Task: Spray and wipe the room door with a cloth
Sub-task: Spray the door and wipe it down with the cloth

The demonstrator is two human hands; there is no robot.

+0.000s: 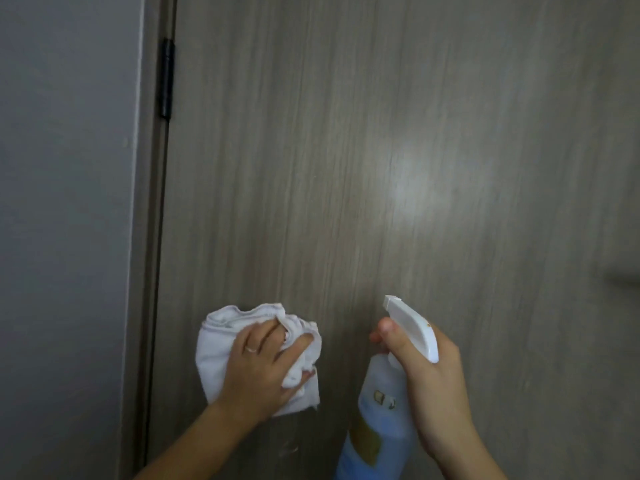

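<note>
Pointing its nozzle up-left at the door (381, 133) — spray bottle (384, 393) roughly upright.

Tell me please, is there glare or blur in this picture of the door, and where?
In the head view, a soft bright glare patch sits on the door above the spray bottle; the whole picture is slightly soft, and the right edge is blurred most; the left hand with the cloth and the right hand stay fairly clear; the door frame bows from wide-angle distortion.

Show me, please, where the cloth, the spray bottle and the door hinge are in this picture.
cloth (214, 355): head view, bare left part beside the fingers.
spray bottle (414, 323): head view, top of the white trigger head.
door hinge (166, 77): head view, middle of the dark barrel.
</note>
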